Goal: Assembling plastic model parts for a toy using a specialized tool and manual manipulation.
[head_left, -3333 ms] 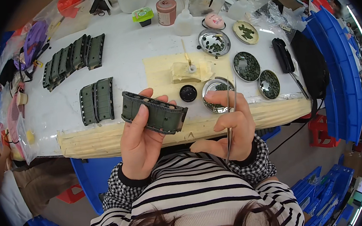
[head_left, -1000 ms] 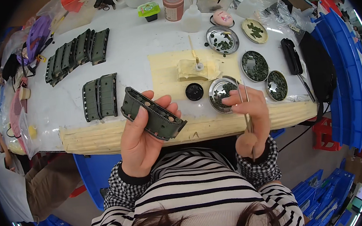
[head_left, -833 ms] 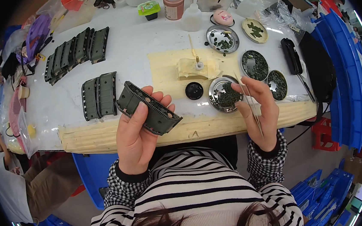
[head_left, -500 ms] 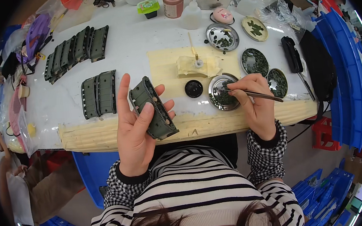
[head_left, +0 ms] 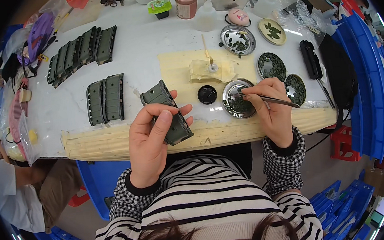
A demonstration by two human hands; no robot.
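Observation:
My left hand (head_left: 148, 144) grips a dark green, slightly curved ridged-edge part (head_left: 178, 130) above the front of the table. Its thumb and index finger lie across the near face, and other fingertips show behind the far edge. My right hand (head_left: 275, 117) is closed around metal tweezers (head_left: 284, 103). Their tips reach into a round metal dish (head_left: 236, 114) of small dark green pieces; whether they pinch a piece is too small to tell. A small black round pot (head_left: 207, 95) sits left of this dish. Two similar green parts (head_left: 115, 98) lie side by side to the left.
More green parts (head_left: 87, 45) lie in a row at back left. Around the right stand dishes of green bits (head_left: 271, 65). A masking-taped block (head_left: 201, 72) with a nozzle sits mid-table. A black case (head_left: 310, 59) and blue bins (head_left: 367, 86) flank the right. Someone sits far left (head_left: 13, 190).
My left index finger, stretched out before, has bent over the green part, which has turned slightly and shifted right. The tweezers remain in the dish. At far left, the other person has shifted.

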